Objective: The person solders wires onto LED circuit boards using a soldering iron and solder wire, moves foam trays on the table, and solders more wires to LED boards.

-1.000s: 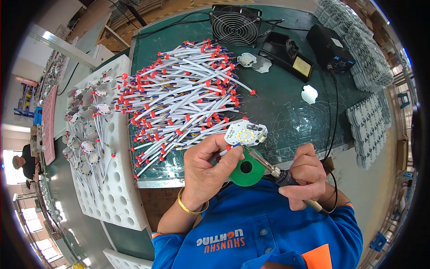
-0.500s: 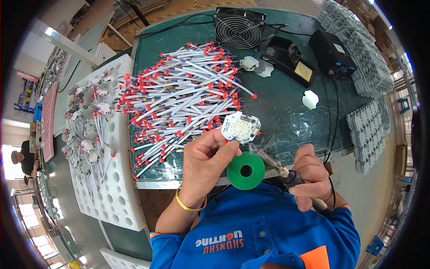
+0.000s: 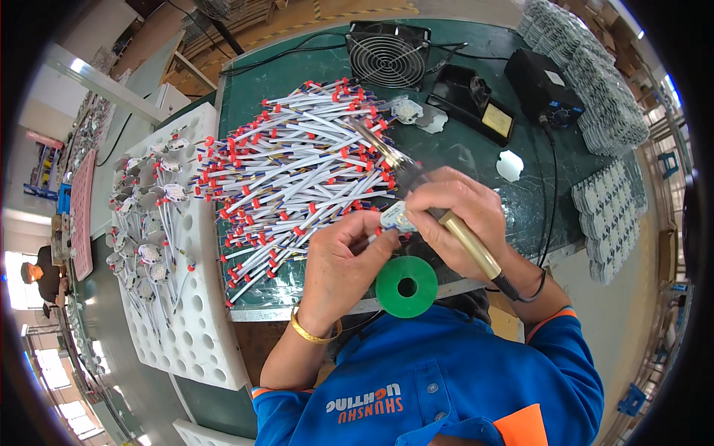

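My left hand pinches a white round LED board between thumb and fingers, and a bit of wire with red shows at the fingertips. Most of the board is hidden behind my right hand. That hand is closed around a soldering iron, its fingers right at the board's edge. The iron's tip points up and left, over the pile of white wires with red rings. Just below the board, in front of the bench edge, is a green spool with a dark centre hole.
A white foam tray with holes holds several wired boards at left. Along the back stand a black fan, an iron stand and a black control box. Board stacks line the right; a cable hangs nearby.
My right hand has moved left and up to the board, turning the soldering iron so its tip swings away over the wire pile. My left hand stays about where it was, still pinching the board.
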